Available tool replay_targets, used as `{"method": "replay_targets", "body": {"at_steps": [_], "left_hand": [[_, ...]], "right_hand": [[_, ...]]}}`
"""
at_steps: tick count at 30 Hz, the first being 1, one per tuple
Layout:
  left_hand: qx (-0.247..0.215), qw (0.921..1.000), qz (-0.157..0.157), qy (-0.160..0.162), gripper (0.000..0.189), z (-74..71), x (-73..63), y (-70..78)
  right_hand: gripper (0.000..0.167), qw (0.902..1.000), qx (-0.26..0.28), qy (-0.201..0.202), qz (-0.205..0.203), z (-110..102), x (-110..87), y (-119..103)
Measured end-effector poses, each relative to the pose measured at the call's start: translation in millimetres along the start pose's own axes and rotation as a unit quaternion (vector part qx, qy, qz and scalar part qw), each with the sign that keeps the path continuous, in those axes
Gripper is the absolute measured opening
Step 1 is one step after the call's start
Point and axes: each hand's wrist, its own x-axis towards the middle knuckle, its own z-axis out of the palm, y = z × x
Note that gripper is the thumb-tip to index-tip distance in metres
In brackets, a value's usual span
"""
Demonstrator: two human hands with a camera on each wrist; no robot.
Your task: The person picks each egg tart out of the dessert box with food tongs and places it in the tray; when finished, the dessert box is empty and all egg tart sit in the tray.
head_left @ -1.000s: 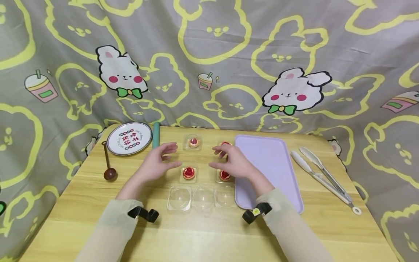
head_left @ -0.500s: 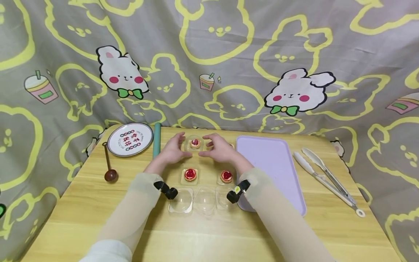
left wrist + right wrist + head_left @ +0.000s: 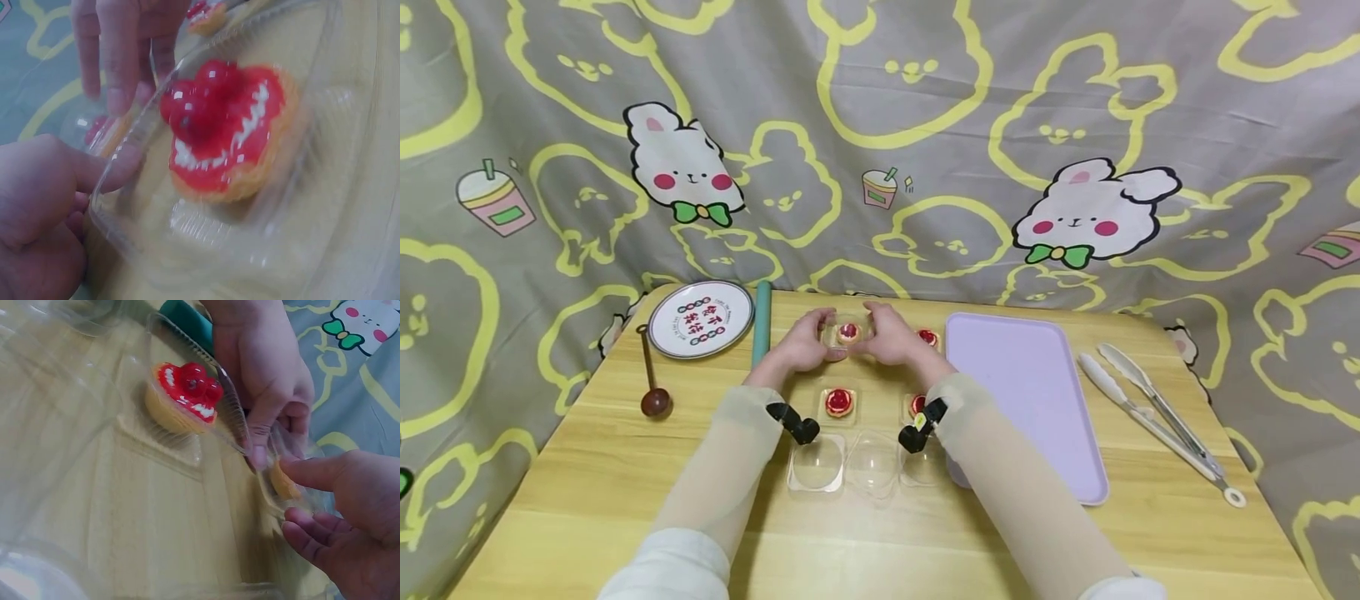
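At the back left of the group, my left hand (image 3: 805, 343) and right hand (image 3: 891, 335) hold a small clear plastic box from either side, a red-topped tart (image 3: 847, 333) inside it. A clear dome covers this tart in the left wrist view. The left thumb (image 3: 259, 450) lies along the box's near side, and the right fingers curl at its other side. A second tart (image 3: 225, 131), topped with red berries and white cream, sits in an uncovered clear tray (image 3: 250, 250) nearer me. Two more tarts, back right (image 3: 927, 337) and front right (image 3: 917, 406), stand in clear trays.
Three clear domed lids (image 3: 816, 462) line up in front. A lilac tray (image 3: 1022, 392) lies to the right, with tongs (image 3: 1157, 425) beyond it. Leftward are a green rolling pin (image 3: 762, 321), a patterned plate (image 3: 702, 319) and a brown ladle (image 3: 656, 402). A curtain hangs behind.
Both hands have reached forward from above the middle of the tarts and closed in on the back left box. They now grip its sides.
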Motion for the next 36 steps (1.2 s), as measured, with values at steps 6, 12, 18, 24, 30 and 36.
{"method": "replay_targets", "body": {"at_steps": [6, 12, 18, 24, 30, 36], "left_hand": [[0.011, 0.9996, 0.006, -0.027, 0.077, -0.7, 0.0, -0.1], [-0.006, 0.9992, 0.005, -0.039, 0.076, -2.7, -3.7, -2.8], [-0.019, 0.9986, 0.016, -0.046, 0.072, -2.1, -3.6, 0.6], [-0.022, 0.9985, 0.016, -0.047, 0.071, -2.7, -2.5, 0.8], [-0.02, 0.9984, 0.022, -0.048, 0.071, -3.5, -2.0, -0.5], [-0.012, 0.9988, 0.016, -0.044, 0.078, -2.8, -1.0, -1.1]], "right_hand": [[0.093, 0.9995, 0.012, -0.025, 0.015, -1.0, 2.8, 8.0], [0.088, 0.9977, 0.036, -0.048, 0.032, 0.9, 3.6, 7.2], [0.078, 0.9986, 0.031, -0.03, 0.031, -0.9, 4.5, 6.6], [0.073, 0.9997, 0.014, -0.016, 0.015, -1.0, 5.1, 6.1], [0.072, 0.9998, 0.007, -0.002, -0.019, 1.8, 6.6, 8.0], [0.074, 0.999, -0.006, 0.006, -0.043, 2.0, 8.3, 9.0]]}}
